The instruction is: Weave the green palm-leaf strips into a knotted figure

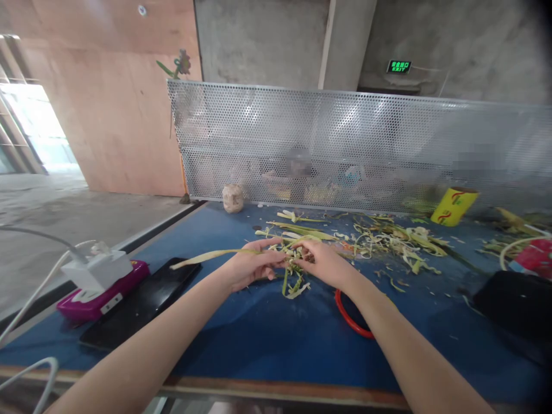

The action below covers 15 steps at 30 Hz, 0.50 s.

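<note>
Between my two hands, above the blue tabletop, is a tangled bundle of pale green leaf strips (294, 283). My left hand (252, 265) is curled at its left side, fingertips against it. One long yellowish-green leaf strip (207, 255) sticks out leftward past the back of that hand. On the other side, my right hand (321, 261) is closed with thumb and fingers pinching the bundle. Its inner part is hidden by my fingers. Under my right forearm shows part of a red ring-shaped rim (351, 322).
Cut leaf scraps (405, 238) litter the back right of the blue table (241, 351). A yellow roll (454, 206) leans near the perforated metal screen (357, 144). At left lie a black phone (142, 305) and a purple power strip (103, 293) with cables. A black object (513, 305) sits far right.
</note>
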Tool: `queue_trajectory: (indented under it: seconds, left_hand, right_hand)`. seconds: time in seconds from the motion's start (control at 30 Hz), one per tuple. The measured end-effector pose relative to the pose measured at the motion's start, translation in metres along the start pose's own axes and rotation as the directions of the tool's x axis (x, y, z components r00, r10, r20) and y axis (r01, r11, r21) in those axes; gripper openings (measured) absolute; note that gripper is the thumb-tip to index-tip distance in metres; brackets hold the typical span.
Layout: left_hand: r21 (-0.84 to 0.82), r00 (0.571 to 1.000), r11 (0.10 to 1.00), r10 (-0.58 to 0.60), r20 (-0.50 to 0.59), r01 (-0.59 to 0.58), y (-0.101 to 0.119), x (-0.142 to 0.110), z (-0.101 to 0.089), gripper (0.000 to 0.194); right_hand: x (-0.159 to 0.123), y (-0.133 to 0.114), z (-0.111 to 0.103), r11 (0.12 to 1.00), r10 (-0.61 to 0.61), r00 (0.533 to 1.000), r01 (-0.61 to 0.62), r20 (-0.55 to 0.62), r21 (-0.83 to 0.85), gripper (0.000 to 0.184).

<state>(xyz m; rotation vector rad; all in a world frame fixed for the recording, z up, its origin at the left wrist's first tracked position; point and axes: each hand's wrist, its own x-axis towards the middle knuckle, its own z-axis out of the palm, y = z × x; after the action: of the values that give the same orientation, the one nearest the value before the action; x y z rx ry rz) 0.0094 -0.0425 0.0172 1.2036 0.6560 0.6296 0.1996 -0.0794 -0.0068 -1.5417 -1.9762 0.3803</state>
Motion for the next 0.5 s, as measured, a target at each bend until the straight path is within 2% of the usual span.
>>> queue_trajectory:
  seconds: [0.13,0.2,0.27,0.4,0.5]
  left_hand:
    - [-0.041,0.999,0.999,-0.021,-0.035,0.019,-0.001,0.0,0.0,0.053]
    - [-0.054,0.998,0.998,-0.023,-0.055,0.02,-0.001,0.001,0.0,0.049]
    - [-0.062,0.997,0.998,-0.025,-0.074,0.021,-0.001,0.002,-0.001,0.043]
    - [-0.077,0.995,0.997,-0.036,-0.089,0.029,-0.003,0.005,-0.002,0.036]
    - [-0.096,0.996,0.995,-0.038,-0.086,0.03,-0.004,0.006,-0.003,0.034]
  right_hand:
    - [-0.002,-0.008,0.005,0.958,-0.177,0.984,0.165,-0.03,-0.235,0.063]
    - [-0.003,-0.013,0.005,0.923,-0.24,0.969,0.21,-0.056,-0.324,0.074]
    - [-0.005,-0.017,0.005,0.881,-0.301,0.947,0.23,-0.114,-0.413,0.071]
    - [-0.011,-0.021,0.007,0.774,-0.475,0.855,0.292,-0.209,-0.562,0.041]
    - [-0.013,-0.022,0.01,0.693,-0.593,0.777,0.359,-0.211,-0.625,0.039]
